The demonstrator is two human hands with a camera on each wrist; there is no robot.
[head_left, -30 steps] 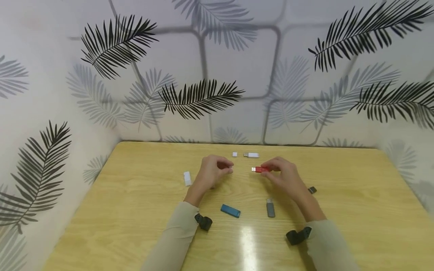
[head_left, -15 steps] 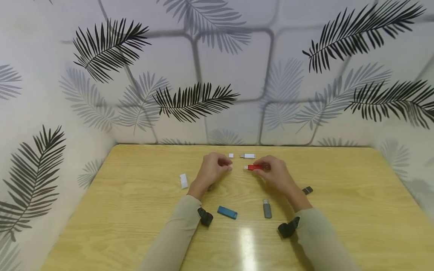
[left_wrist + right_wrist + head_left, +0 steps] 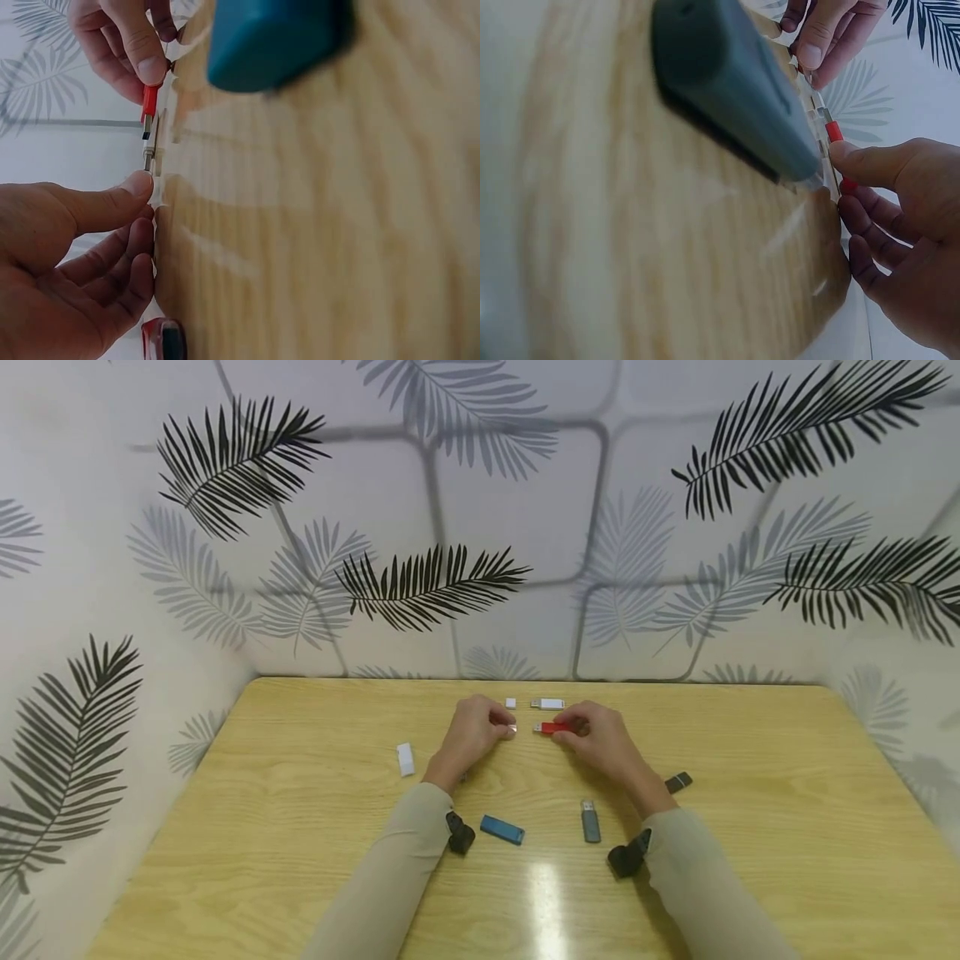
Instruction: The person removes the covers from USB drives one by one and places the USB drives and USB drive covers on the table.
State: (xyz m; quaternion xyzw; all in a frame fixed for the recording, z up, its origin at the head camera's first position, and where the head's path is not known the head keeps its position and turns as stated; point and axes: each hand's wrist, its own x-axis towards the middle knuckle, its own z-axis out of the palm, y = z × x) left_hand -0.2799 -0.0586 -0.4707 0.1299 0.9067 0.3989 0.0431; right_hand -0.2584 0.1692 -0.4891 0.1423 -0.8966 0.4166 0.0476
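Observation:
My right hand (image 3: pixel 598 737) pinches a red USB stick (image 3: pixel 550 727) between thumb and fingers, its metal plug pointing left. Facing it, my left hand (image 3: pixel 474 728) pinches a small pale piece (image 3: pixel 513 727), perhaps a cap, mostly hidden by the fingertips. A short gap separates plug and piece. Just behind them on the table lie a white USB stick (image 3: pixel 551 703) with bare plug and a small white cap (image 3: pixel 511 702). The left wrist view also shows the red stick (image 3: pixel 150 99) above the left thumb.
On the wooden table (image 3: pixel 300 827) lie a white stick (image 3: pixel 406 760) at left, a blue stick (image 3: pixel 502 829) and a grey stick (image 3: pixel 591 823) nearer me, and a black stick (image 3: pixel 678 782) at right. A red-and-dark object (image 3: pixel 163 339) sits by my left wrist. A patterned wall (image 3: pixel 517 635) stands behind.
My right hand has moved left with the red USB stick, narrowing the gap to the left hand. The left hand keeps its pinch in nearly the same place. The head view has shifted slightly.

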